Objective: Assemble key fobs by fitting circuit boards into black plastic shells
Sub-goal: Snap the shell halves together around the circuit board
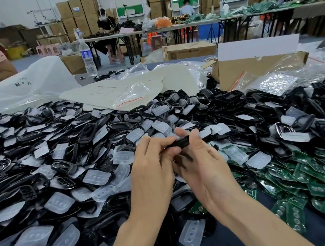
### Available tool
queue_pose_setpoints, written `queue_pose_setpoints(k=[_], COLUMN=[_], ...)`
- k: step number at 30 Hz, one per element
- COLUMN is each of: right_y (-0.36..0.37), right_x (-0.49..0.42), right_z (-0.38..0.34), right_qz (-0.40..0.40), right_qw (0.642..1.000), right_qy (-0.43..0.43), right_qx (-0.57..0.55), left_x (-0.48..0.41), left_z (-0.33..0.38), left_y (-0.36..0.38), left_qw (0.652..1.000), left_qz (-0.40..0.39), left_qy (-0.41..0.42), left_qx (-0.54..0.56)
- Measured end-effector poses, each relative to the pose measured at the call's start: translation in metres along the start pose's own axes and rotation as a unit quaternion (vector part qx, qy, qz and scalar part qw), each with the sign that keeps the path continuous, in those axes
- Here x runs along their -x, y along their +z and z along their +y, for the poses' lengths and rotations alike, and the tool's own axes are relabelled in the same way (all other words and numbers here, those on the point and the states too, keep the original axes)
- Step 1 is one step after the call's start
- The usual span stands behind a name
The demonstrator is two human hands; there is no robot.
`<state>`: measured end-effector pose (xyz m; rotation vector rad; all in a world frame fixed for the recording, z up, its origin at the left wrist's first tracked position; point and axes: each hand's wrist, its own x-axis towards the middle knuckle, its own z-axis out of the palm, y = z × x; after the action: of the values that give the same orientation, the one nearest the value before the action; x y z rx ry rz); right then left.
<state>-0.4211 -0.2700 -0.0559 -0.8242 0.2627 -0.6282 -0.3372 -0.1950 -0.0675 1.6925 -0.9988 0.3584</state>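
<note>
nearest are the person's two forearms, rising from the bottom edge over a clear button pad (192,237) on the dark table (228,245). they meet at a black shell (178,142), held edge-on above the heap of shells (40,183) — the left hand (153,166) pinches its left end with curled fingers and thumb, and the right hand (202,167) pinches the right end between thumb and fingers, its palm showing to the camera. both grips are narrow and closed on the shell, and neither hand holds anything else that i can see. whether a board already sits inside cannot be told, since only the shell's thin edge shows.

the green circuit boards (313,180) lie in a loose pile to the right of the right wrist, near at hand.

my reading is that the step is seating a board or checking the fit. to do it well, turn the open face upward so the cavity shows. hold the shell by its rim, not across the opening, and line the board's outline up with the shell's before pressing. push evenly near the edges — a board forced in at a tilt may jam or flex. the glossy shell looks slippery, so light, steady pressure suits it.
</note>
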Motion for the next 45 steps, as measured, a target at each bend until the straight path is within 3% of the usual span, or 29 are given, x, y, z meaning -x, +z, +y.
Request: queue_pose_setpoints(k=[4, 6, 10, 17, 24, 33, 37, 41, 45], right_y=[-0.003, -0.005, -0.007, -0.006, -0.006, -0.005, -0.005, -0.005, -0.005], right_x=[0.003, 0.003, 0.003, 0.004, 0.007, 0.004, 0.002, -0.003, -0.005], right_z=[-0.002, -0.004, -0.005, -0.004, -0.001, -0.002, -0.006, -0.008, -0.004], right_qz=[-0.013, 0.005, 0.035, 0.055, 0.089, 0.099, 0.099, 0.104, 0.097], right_qw=[0.973, 0.957, 0.944, 0.905, 0.867, 0.875, 0.914, 0.970, 0.986], right_qy=[-0.107, -0.144, -0.181, -0.246, -0.300, -0.284, -0.236, -0.142, -0.100], right_qx=[0.203, 0.251, 0.274, 0.343, 0.387, 0.380, 0.315, 0.166, 0.087], left_x=[-0.001, -0.001, 0.000, 0.003, 0.005, 0.005, 0.003, 0.002, 0.002], left_z=[0.002, 0.001, 0.000, 0.004, 0.005, 0.006, 0.005, 0.008, 0.009], left_y=[-0.005, -0.005, -0.003, -0.002, 0.000, 0.002, 0.002, 0.002, 0.003], left_qw=[0.997, 0.996, 0.994, 0.998, 0.996, 0.996, 0.992, 0.987, 0.981], left_qz=[-0.005, -0.013, -0.012, 0.023, 0.039, 0.039, -0.002, -0.032, -0.014], left_qy=[-0.030, -0.047, -0.061, 0.045, 0.076, 0.037, -0.047, -0.087, -0.122], left_qx=[0.067, 0.078, 0.085, 0.024, 0.038, 0.072, 0.117, 0.130, 0.151])
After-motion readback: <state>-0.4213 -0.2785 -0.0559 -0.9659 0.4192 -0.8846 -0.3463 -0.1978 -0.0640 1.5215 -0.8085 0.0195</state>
